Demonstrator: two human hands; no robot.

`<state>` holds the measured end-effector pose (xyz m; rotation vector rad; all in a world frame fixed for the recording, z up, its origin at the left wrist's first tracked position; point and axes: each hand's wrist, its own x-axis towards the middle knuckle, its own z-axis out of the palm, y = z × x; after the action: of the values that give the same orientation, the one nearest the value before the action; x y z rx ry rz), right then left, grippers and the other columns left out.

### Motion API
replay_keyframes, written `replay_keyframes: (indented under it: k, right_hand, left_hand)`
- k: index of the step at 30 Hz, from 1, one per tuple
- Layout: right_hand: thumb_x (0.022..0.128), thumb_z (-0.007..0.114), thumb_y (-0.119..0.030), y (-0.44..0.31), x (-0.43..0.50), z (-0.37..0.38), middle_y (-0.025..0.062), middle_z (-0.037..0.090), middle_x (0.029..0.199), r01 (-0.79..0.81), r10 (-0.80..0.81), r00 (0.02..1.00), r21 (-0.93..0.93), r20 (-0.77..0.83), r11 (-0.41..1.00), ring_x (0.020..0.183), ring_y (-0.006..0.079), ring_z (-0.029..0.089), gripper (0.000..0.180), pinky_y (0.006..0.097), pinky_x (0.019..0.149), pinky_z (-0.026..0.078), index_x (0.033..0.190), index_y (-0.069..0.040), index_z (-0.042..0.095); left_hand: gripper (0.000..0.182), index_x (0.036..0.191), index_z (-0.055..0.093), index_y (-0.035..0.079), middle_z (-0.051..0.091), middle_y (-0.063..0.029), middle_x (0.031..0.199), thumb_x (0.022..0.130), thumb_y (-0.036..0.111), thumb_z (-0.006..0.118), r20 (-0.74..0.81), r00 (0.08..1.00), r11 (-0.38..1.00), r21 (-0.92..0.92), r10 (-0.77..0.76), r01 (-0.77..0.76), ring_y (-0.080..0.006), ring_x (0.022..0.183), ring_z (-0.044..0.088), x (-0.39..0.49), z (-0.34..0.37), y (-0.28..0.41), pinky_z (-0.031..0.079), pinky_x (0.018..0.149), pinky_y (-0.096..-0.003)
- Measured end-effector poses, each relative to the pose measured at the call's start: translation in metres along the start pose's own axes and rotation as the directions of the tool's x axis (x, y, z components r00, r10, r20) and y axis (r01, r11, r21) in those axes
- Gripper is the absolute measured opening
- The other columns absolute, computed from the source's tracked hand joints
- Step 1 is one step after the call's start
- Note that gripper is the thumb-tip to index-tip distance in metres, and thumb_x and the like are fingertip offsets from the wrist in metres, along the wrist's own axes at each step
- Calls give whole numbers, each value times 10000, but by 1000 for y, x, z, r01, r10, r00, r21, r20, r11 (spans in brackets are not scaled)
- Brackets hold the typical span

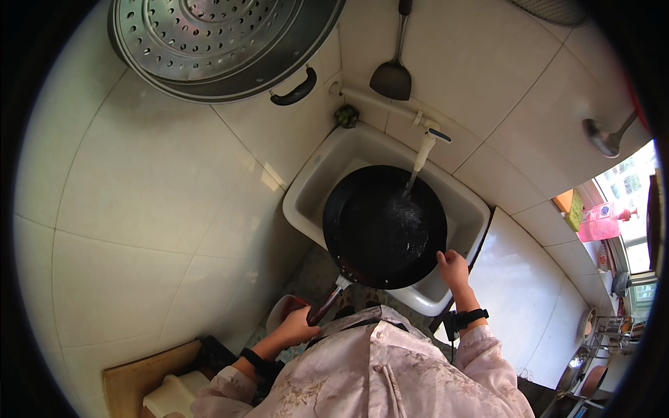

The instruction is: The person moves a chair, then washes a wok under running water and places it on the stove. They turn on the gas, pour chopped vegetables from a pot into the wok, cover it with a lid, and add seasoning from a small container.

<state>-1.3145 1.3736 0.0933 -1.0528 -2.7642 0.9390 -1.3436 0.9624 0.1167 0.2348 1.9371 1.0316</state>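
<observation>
A black frying pan (pixel 360 230) rests over the pale ceramic sink (pixel 308 201), its handle pointing down and left towards me. My left hand (pixel 297 327) is closed around the dark red-brown pan handle (pixel 328 303). On the opposite side, my right hand (pixel 453 269) pinches the pan's rim with curled fingers. Water (pixel 411 184) runs from a white plastic tap (pixel 423 149) and splashes on the right part of the pan's inside. A shallow layer of water seems to lie there; its depth is hard to make out.
A metal spatula (pixel 393 78) and a ladle (pixel 606 138) hang on the tiled wall. A large steamer pot (pixel 204 52) is at upper left. White counter (pixel 522 292) adjoins the sink's right. A sponge (pixel 574 211) and pink bottle (pixel 598 222) stand on the sill. Below left is a wooden board (pixel 151 366).
</observation>
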Motion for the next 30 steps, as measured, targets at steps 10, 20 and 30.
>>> replay_keyframes:
  k: [10, 20, 30]
  right_hand:
    - [815, 608, -331, 6, 2, 3, 169, 602, 670, 17, -17, 1000, -31, 11, 999, 642, 345, 583, 341, 404, 592, 453, 740, 1, 593]
    - [816, 608, -339, 4, 3, 1, 160, 616, 689, 3, -2, 1000, -28, 30, 1000, 663, 337, 595, 339, 393, 607, 461, 767, -4, 605]
    - [819, 615, -350, 3, 4, 2, 173, 602, 674, 5, -4, 999, -24, 31, 1000, 645, 336, 590, 371, 385, 594, 456, 743, 12, 590]
  left_hand:
    - [342, 928, 449, 6, 545, -73, 601, 692, 163, 642, 6, 998, 997, -30, -66, 66, -148, 457, 540, -4, -1, 10, 423, 402, -291]
    - [376, 974, 449, 2, 539, -68, 600, 697, 160, 646, 58, 990, 988, -80, -131, 135, -139, 456, 531, -5, -4, 14, 417, 403, -283]
    - [380, 978, 449, -2, 539, -66, 605, 697, 161, 646, 61, 991, 987, -106, -116, 122, -136, 469, 535, -2, 0, 2, 418, 407, -282]
